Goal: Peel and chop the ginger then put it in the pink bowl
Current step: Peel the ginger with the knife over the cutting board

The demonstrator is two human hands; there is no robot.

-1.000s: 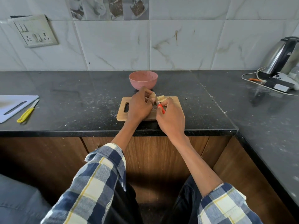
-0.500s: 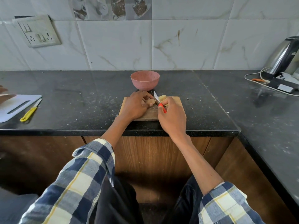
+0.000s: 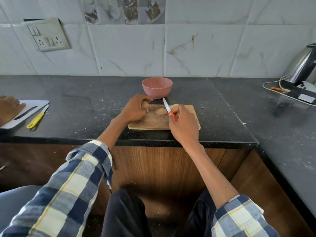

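A wooden chopping board lies on the black counter near its front edge. My left hand grips a brown piece of ginger at the board's left end. A second ginger piece rests on the board's middle, and a pale peeled bit lies just behind my right hand. My right hand holds a small knife with a red handle, blade pointing up and away. The pink bowl stands right behind the board.
At the far left another person's hand rests on a white cutting board, beside a yellow-handled knife. A steel kettle with cables sits at the back right. A switch panel is on the tiled wall.
My hands have drawn apart. The left one moved left with one ginger piece, leaving another piece on the board. The knife stays in my right hand. Another person's hand came into view at left.
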